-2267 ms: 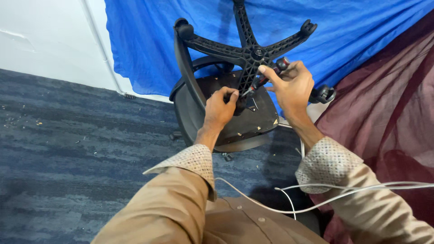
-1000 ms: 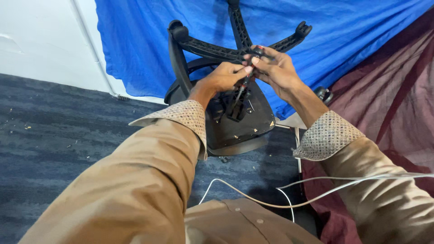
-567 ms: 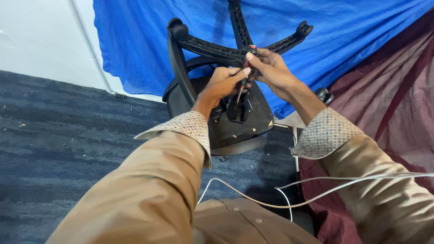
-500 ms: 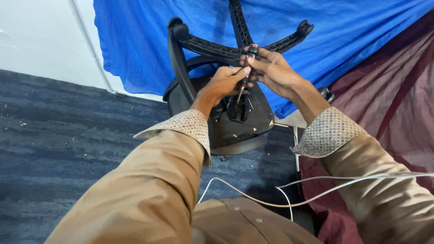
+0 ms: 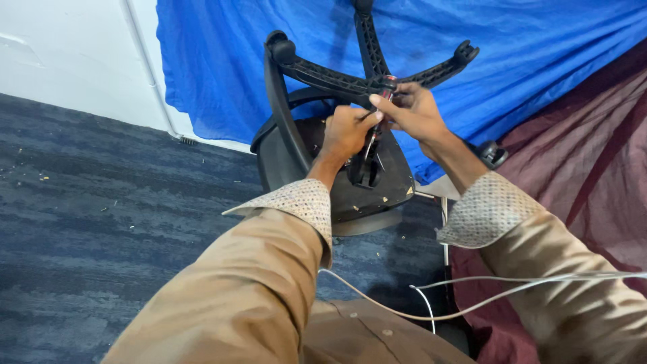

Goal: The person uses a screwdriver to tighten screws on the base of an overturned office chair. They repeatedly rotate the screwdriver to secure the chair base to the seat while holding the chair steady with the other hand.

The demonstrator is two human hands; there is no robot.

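An upturned black office chair (image 5: 377,185) lies on the carpet with its five-armed wheel base (image 5: 323,73) pointing up at me. My right hand (image 5: 414,111) is closed around the red-and-black handle of a screwdriver (image 5: 375,132), whose shaft points down at the black mechanism under the seat. My left hand (image 5: 349,130) sits just left of it, fingers pinching the shaft near the handle. Both hands touch near the hub of the base.
A blue cloth (image 5: 512,61) hangs behind the chair, with a maroon cloth (image 5: 593,168) to the right. A white wall (image 5: 67,54) stands at back left. Dark blue carpet (image 5: 101,222) covers the floor. White cables (image 5: 472,296) run across my lap.
My left hand rose from the seat mechanism to the screwdriver near the hub. The right hand turned the screwdriver from slanting to nearly upright. The view shifted slightly.
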